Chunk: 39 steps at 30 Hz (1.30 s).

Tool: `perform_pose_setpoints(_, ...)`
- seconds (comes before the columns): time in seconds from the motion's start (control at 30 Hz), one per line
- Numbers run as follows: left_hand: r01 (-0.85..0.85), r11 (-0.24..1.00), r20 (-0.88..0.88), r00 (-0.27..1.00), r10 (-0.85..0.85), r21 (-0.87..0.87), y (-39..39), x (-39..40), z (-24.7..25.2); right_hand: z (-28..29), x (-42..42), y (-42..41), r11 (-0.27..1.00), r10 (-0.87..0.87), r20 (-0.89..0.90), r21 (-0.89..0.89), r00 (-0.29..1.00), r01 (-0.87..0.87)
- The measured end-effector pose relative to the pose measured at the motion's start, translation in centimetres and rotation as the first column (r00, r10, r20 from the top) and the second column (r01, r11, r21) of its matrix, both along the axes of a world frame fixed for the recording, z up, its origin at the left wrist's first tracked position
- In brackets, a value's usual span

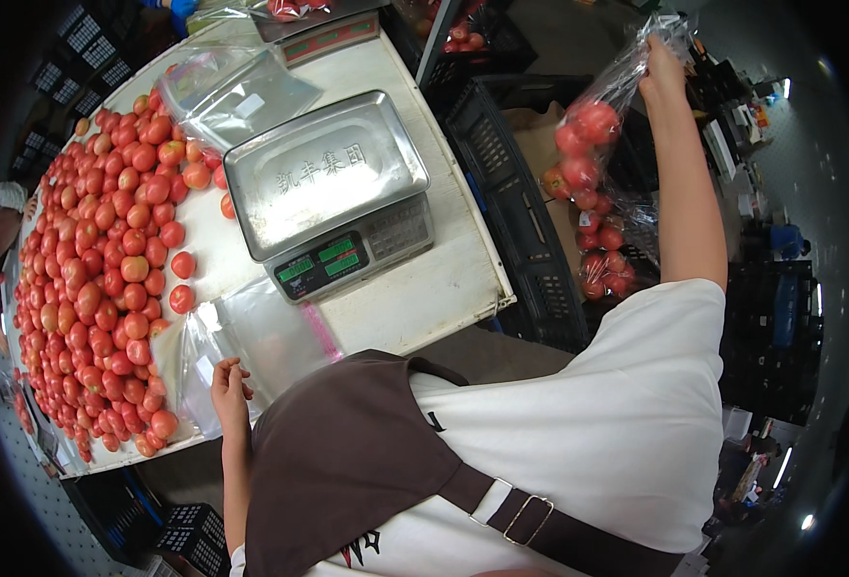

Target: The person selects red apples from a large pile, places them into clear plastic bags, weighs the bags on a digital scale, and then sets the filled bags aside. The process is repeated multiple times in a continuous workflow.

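My right hand (664, 72) grips the gathered neck of a clear plastic bag of tomatoes (589, 133), held over a black plastic crate (514, 195). More bagged tomatoes (605, 270) lie in the crate. My left hand (231, 382), fingers loosely curled and holding nothing that I can see, is over a stack of clear plastic bags (258, 339) at the table's near edge. Beyond the bags stands a digital scale (356, 249), its steel pan (327, 173) bare. A large heap of loose tomatoes (99, 288) covers the left part of the white table (424, 288).
More clear bags (244, 94) lie behind the scale, near a second scale (330, 40). Another crate with bagged tomatoes (464, 40) stands past the table's far right. Black crates (193, 534) are below the near edge. Parts of other people show at far left and top left.
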<state>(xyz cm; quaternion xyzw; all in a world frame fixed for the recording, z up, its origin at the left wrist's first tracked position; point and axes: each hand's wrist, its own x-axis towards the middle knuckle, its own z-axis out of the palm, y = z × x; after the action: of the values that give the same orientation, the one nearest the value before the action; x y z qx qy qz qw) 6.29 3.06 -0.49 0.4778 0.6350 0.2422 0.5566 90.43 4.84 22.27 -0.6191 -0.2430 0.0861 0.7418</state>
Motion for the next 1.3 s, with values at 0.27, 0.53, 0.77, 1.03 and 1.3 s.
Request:
perform_pose_setpoints(0.27,0.0,1.0,-0.023,1.0,0.0,0.015,-0.4,-0.3,-0.4,-13.6,8.5,-11.4,0.897,-0.442,-0.41,-0.236,0.798,0.375)
perform_pose_setpoints(0.53,0.018,0.998,-0.039,0.999,-0.02,-0.056,-1.3,-0.8,-1.4,-22.9,7.6,-17.7,0.845,-0.509,-0.63,-0.238,0.586,0.478)
perform_pose_setpoints(0.77,0.067,0.996,-0.015,0.998,-0.068,-0.061,-0.9,-0.2,-2.6,-20.2,6.8,-17.5,0.92,-0.293,-0.558,0.056,0.777,0.388)
perform_pose_setpoints(1.03,0.142,0.984,-0.178,0.971,-0.159,-0.104,-1.6,-3.1,-6.5,-24.2,-12.3,-18.3,0.854,-0.257,-0.042,-0.478,0.966,0.206)
perform_pose_setpoints(1.3,0.564,0.79,-0.683,0.479,-0.551,-0.241,-1.1,-4.6,-11.0,-32.1,-12.8,-23.1,0.778,-0.208,-0.58,-0.586,0.788,-0.226)
